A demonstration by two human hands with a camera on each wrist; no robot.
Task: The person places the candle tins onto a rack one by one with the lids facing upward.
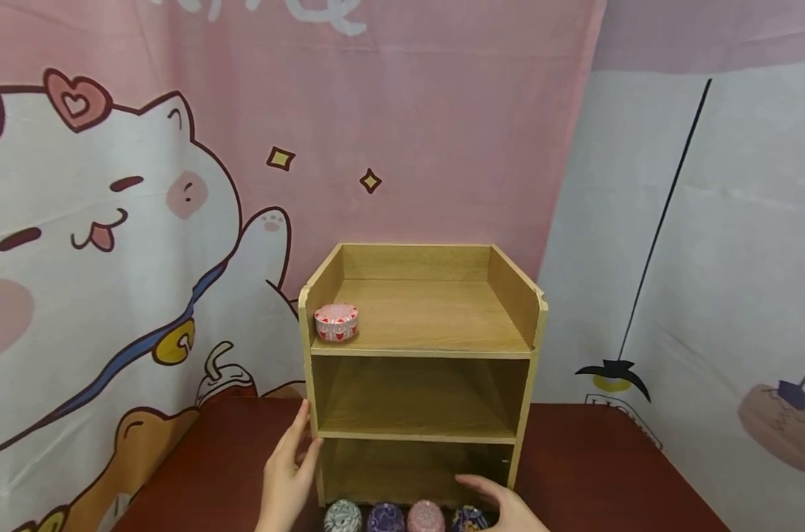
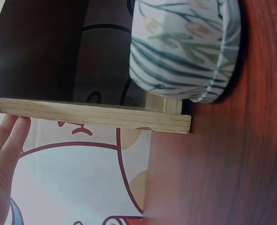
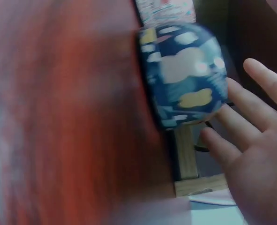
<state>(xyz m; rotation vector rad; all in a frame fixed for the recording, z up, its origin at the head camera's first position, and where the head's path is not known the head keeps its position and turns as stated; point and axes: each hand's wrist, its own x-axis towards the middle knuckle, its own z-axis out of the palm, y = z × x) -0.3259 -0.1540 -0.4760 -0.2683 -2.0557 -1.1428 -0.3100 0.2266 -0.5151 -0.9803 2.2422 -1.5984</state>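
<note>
A small wooden shelf (image 1: 421, 352) with three levels stands on the table. My left hand (image 1: 289, 469) is at its left side panel, fingers extended; in the left wrist view the fingertips (image 2: 21, 126) touch the panel's edge. In front of the bottom level is a row of round tins: a white leaf-patterned tin (image 1: 343, 516), a purple tin (image 1: 385, 519), a pink tin (image 1: 425, 516) and a dark blue patterned tin (image 1: 469, 519). Beside the dark blue tin is my right hand (image 1: 505, 508), fingers spread and loosely bent; whether they touch it I cannot tell.
A pink-and-white tin with red hearts (image 1: 337, 323) sits at the top level's front left corner. The dark red table (image 1: 588, 465) extends on both sides of the shelf. Behind hangs a printed cloth (image 1: 436, 133) with a cartoon cat.
</note>
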